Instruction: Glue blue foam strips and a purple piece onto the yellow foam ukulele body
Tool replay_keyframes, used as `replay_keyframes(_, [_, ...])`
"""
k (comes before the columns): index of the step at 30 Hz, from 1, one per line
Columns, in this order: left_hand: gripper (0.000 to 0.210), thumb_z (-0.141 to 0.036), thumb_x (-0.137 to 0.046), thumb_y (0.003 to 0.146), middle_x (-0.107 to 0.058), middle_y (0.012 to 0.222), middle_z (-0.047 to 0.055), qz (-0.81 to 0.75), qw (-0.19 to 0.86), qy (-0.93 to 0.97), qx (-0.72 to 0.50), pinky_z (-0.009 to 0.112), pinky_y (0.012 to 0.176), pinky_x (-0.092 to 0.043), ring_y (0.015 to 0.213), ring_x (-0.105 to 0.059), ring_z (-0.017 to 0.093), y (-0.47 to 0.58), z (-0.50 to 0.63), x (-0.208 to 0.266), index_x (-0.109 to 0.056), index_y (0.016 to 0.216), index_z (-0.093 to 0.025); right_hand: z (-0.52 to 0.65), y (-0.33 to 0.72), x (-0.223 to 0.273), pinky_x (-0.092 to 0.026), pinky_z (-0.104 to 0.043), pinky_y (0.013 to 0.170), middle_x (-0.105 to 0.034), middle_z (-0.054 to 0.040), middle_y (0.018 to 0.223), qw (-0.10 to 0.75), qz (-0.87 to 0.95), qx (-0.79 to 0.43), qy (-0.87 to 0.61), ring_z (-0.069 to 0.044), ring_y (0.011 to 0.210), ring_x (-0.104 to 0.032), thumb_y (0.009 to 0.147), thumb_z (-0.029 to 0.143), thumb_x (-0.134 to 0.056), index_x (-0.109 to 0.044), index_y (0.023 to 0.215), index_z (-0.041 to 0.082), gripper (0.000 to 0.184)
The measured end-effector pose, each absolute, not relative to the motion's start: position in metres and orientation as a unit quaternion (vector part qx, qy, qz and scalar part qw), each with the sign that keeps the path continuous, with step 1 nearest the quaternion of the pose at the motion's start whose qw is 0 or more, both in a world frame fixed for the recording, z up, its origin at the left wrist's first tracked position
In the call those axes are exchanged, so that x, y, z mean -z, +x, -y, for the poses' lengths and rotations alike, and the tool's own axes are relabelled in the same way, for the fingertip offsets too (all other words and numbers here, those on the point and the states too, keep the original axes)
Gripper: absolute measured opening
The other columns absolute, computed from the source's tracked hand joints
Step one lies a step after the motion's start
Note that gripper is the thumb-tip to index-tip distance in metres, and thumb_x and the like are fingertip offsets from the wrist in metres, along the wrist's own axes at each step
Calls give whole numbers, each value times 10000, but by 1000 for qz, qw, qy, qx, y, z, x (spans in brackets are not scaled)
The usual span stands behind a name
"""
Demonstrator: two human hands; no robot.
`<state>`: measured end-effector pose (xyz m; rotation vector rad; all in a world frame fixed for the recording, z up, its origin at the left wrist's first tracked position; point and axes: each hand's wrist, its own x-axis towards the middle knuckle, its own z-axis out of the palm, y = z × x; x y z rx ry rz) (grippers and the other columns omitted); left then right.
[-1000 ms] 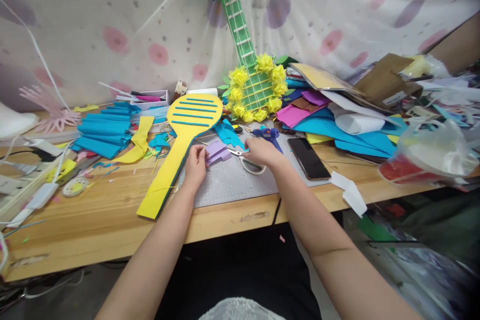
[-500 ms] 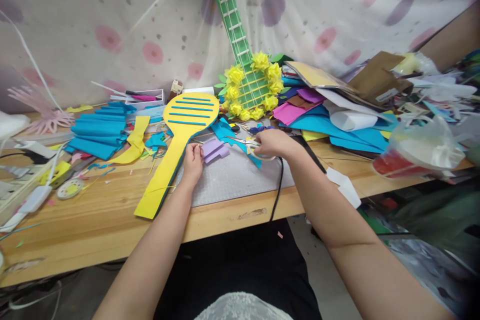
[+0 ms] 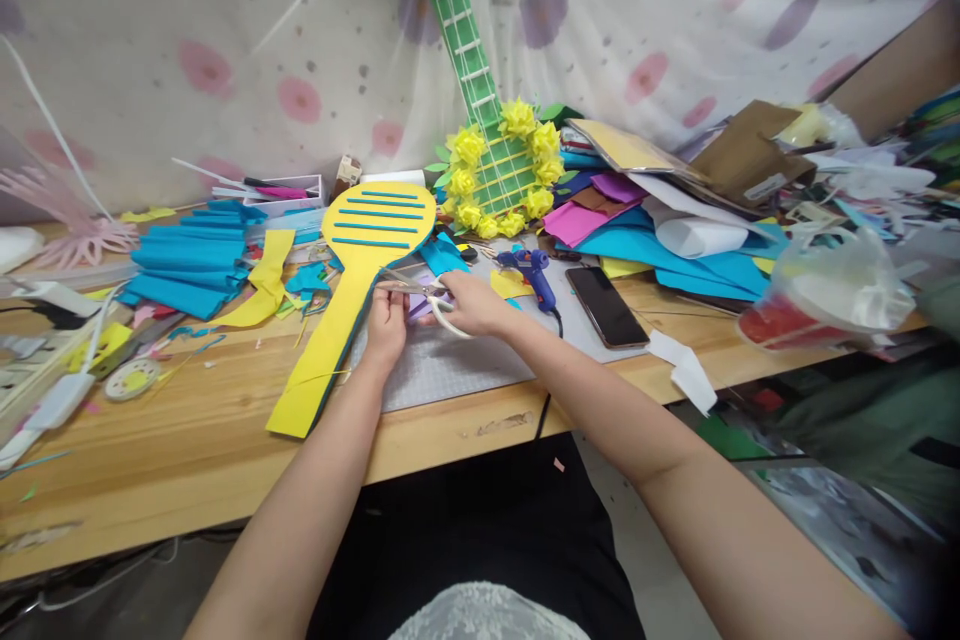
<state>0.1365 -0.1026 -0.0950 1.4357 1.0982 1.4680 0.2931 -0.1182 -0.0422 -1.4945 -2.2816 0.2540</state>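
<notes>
My right hand (image 3: pixel 476 304) is closed round the white handles of a pair of scissors (image 3: pixel 412 288). The blades point left, just above the fingertips of my left hand (image 3: pixel 385 326). That hand is closed in a pinch beside the neck of a yellow guitar-shaped cutout (image 3: pixel 322 340) with blue strips across its round end; what the fingers hold is too small to make out. A piece of purple paper (image 3: pixel 417 304) shows partly between my hands, behind the scissors. Under them lies a grey cutting mat (image 3: pixel 442 372).
A blue glue gun (image 3: pixel 534 272) and a phone (image 3: pixel 606 306) lie to the right. Behind stands a green guitar model (image 3: pixel 466 50) with yellow flowers. Blue crepe paper (image 3: pixel 191 265) lies left, stacked coloured sheets (image 3: pixel 637 245) right, near a plastic cup (image 3: pixel 825 305).
My right hand has moved left with the scissors, bringing the blades to my left fingertips. The glue gun and phone are now uncovered. My left hand has hardly moved.
</notes>
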Motion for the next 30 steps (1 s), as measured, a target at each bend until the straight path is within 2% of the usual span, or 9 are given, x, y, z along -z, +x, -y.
replay_keyframes(8, [268, -467, -454, 839, -457, 663, -22, -451, 369, 572, -577, 235, 521, -392, 536, -443, 92, 135, 100, 99, -446, 841, -200, 120, 289, 39, -423, -319, 645, -632, -87, 877, 186, 809, -83, -551, -232, 812, -595, 721, 606, -546, -555, 869, 191, 441])
replay_keyframes(15, [275, -475, -465, 829, -452, 650, -16, -462, 364, 574, -569, 255, 567, -410, 577, -466, 112, 132, 102, 100, -449, 793, -203, 122, 289, 37, -373, -269, 570, -656, -69, 875, 132, 804, -133, -564, -205, 750, -602, 702, 692, -497, -557, 883, 197, 529])
replay_keyframes(25, [267, -467, -483, 818, -448, 643, -14, -460, 363, 578, -567, 263, 574, -387, 585, -453, 123, 130, 104, 101, -453, 789, -203, 127, 290, 33, -371, -286, 633, -664, -81, 848, 110, 800, -67, -586, -214, 762, -602, 737, 685, -459, -592, 871, 195, 525])
replay_keyframes(30, [275, -464, -487, 817, -436, 624, -23, -434, 368, 577, -586, 245, 531, -367, 549, -423, 104, 130, 109, 99, -440, 762, -199, 127, 292, 30, -346, -271, 607, -662, -76, 842, 97, 810, -71, -574, -206, 750, -597, 734, 708, -431, -587, 860, 189, 557])
